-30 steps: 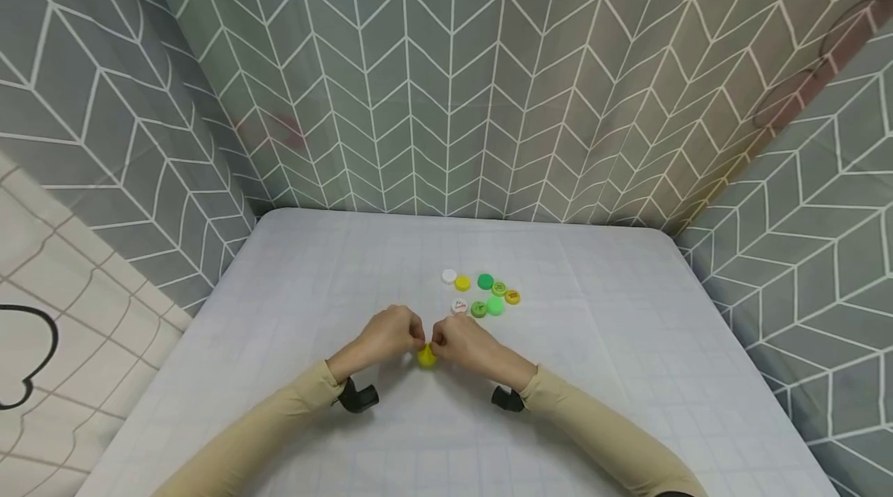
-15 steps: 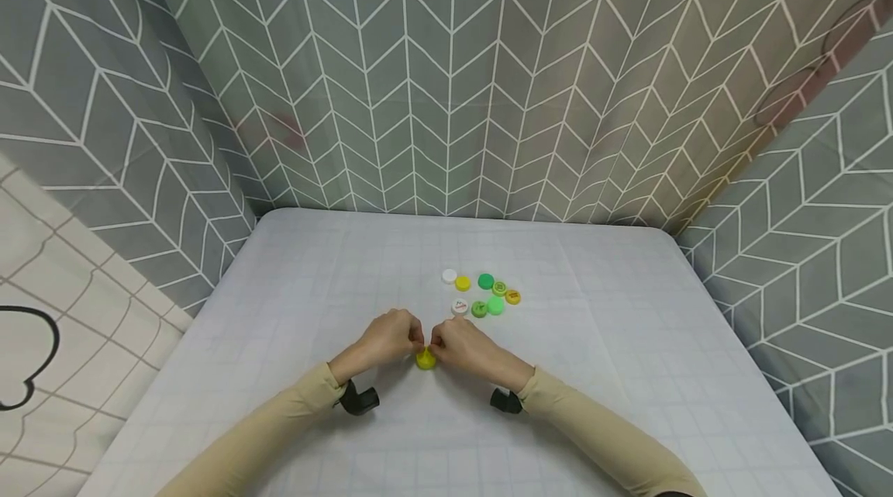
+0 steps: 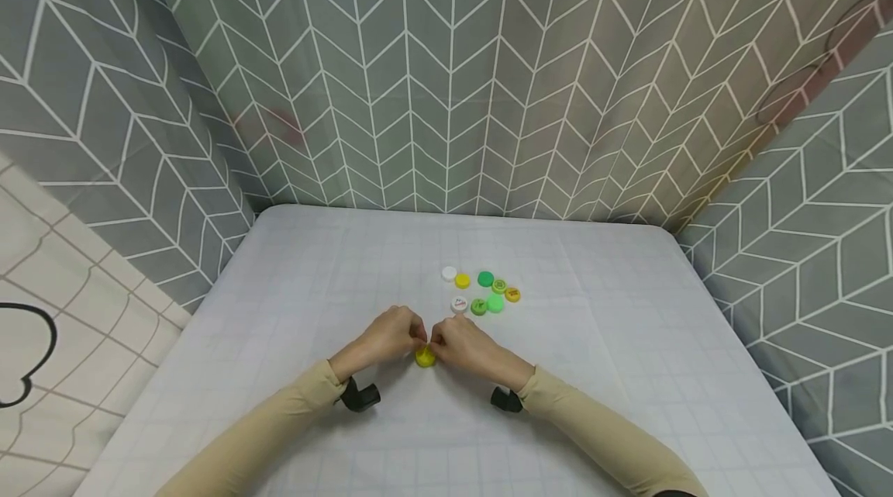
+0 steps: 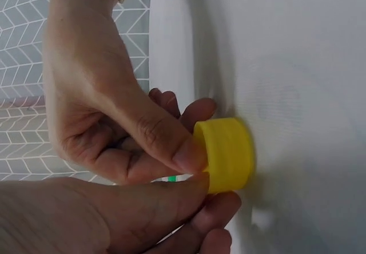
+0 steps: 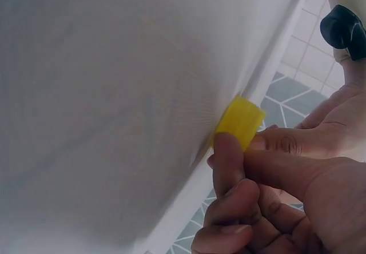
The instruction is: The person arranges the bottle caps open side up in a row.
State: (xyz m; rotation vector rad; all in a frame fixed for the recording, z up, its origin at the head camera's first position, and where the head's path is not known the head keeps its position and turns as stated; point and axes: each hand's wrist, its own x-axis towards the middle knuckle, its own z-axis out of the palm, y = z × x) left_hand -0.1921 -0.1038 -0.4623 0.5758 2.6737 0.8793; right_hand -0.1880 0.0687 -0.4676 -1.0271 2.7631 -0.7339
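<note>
L hand (image 3: 389,334) + R hand (image 3: 462,340) both pinch yellow cap (image 3: 425,358) between them, low at counter (image 3: 593,326) (contact unclear); other caps (image 3: 478,307) approx. 1–2 o'clock. Uneven pinch on rim might flip it loose.

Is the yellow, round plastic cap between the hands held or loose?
Held: both wrist views show the left hand and right hand pinching the yellow, round plastic cap.
</note>
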